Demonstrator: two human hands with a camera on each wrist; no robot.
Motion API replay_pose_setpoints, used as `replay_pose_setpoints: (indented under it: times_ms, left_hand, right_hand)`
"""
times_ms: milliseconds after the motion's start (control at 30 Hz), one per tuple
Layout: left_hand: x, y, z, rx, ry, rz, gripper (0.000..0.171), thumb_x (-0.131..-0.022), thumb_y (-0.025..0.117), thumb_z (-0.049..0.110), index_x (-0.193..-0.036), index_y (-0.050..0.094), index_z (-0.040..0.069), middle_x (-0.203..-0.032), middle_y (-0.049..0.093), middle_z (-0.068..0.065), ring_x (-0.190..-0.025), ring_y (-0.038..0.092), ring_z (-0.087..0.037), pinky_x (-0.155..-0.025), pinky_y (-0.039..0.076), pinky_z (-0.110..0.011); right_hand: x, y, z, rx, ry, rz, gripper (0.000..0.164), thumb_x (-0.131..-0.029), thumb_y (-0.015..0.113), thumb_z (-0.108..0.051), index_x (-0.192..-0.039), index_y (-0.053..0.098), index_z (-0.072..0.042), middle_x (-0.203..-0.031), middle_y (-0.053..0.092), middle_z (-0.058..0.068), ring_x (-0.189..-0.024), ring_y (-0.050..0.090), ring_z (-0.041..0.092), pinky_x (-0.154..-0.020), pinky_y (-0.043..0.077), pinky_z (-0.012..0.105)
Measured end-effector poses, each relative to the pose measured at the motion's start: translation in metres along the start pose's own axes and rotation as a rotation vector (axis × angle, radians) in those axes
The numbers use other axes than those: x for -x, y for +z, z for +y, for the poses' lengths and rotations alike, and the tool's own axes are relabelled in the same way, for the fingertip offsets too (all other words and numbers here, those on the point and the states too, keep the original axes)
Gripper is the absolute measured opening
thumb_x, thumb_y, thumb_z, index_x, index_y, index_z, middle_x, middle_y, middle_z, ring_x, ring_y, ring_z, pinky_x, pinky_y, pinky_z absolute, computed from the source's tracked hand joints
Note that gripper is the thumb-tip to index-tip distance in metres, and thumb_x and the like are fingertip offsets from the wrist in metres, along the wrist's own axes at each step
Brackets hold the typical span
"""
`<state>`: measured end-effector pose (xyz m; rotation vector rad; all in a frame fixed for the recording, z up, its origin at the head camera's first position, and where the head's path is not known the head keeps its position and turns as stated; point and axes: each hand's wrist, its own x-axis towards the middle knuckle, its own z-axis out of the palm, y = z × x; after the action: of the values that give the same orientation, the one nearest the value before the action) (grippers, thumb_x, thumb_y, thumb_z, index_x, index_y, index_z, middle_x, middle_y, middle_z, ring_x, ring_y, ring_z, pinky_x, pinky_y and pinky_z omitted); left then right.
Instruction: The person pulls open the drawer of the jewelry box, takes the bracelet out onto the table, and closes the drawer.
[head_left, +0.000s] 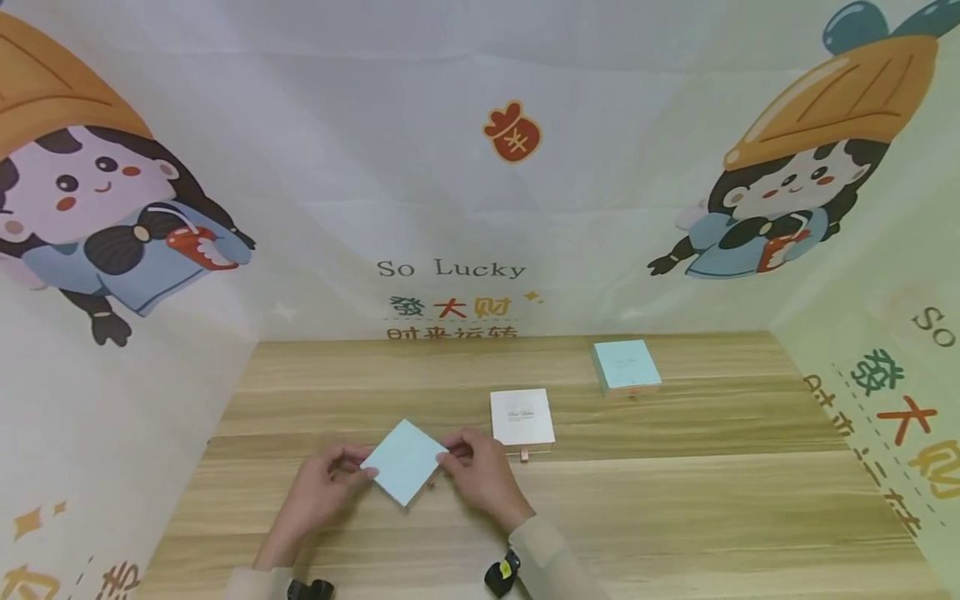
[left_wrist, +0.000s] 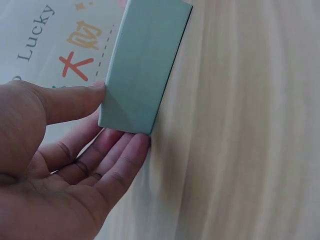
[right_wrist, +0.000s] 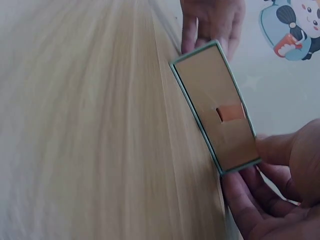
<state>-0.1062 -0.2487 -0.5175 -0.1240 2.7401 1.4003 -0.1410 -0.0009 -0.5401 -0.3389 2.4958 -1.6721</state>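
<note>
Both hands hold a small light-blue drawer box [head_left: 405, 463] by opposite corners, turned like a diamond in the head view. My left hand [head_left: 327, 486] pinches its left corner, thumb on top and fingers below. At the right corner my right hand [head_left: 483, 473] grips it the same way. The left wrist view shows a plain blue side of the box [left_wrist: 142, 70]. In the right wrist view its drawer front [right_wrist: 210, 95] is tan, with an orange pull tab [right_wrist: 232, 113]; the drawer sits inside the sleeve.
A white box [head_left: 522, 419] with a pink tab lies just beyond the right hand. Farther right and back is another light-blue box [head_left: 627, 365]. All are on a wood-grain table [head_left: 675, 517], with a printed cloth [head_left: 337, 167] hanging behind and at the sides.
</note>
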Motion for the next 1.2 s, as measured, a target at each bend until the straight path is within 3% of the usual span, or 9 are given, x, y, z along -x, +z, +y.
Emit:
replay_pose_setpoints:
  times_ms: [200,533,867,1200]
  left_hand:
    - [0.019,0.004,0.008,-0.031,-0.019,0.004,0.025,-0.086,0.082,0.013,-0.107,0.071,0.004,-0.095,0.072,-0.007,-0.087,0.066,-0.014,-0.073,0.053,-0.022]
    - [0.041,0.015,0.021,-0.085,-0.082,-0.027,0.029,-0.083,0.085,0.019,-0.100,0.067,0.005,-0.092,0.069,-0.003,-0.084,0.062,-0.013,-0.070,0.050,-0.023]
    - [0.051,0.020,0.029,-0.067,-0.125,-0.049,0.032,-0.078,0.089,0.018,-0.094,0.065,0.005,-0.085,0.067,-0.002,-0.075,0.060,-0.013,-0.063,0.049,-0.021]
    - [0.056,0.017,0.033,-0.106,-0.106,-0.060,0.033,-0.076,0.091,0.019,-0.091,0.066,0.006,-0.082,0.068,-0.001,-0.074,0.060,-0.012,-0.062,0.049,-0.022]
  right_hand:
    - [-0.001,-0.006,0.002,-0.003,-0.023,-0.066,0.011,-0.097,0.070,-0.010,-0.106,0.072,-0.006,-0.101,0.072,0.008,-0.095,0.070,0.017,-0.084,0.059,0.022]
    - [-0.002,-0.010,0.008,0.053,-0.084,-0.124,0.013,-0.099,0.067,-0.013,-0.111,0.072,-0.010,-0.108,0.072,0.005,-0.101,0.069,0.016,-0.090,0.059,0.026]
    - [0.000,-0.013,0.008,0.069,-0.129,-0.166,0.012,-0.099,0.066,-0.011,-0.108,0.073,-0.012,-0.112,0.073,0.005,-0.104,0.071,0.019,-0.091,0.057,0.026]
    - [0.003,-0.018,0.007,0.091,-0.114,-0.220,0.015,-0.100,0.066,-0.017,-0.113,0.073,-0.018,-0.117,0.072,0.001,-0.106,0.070,0.017,-0.094,0.056,0.028]
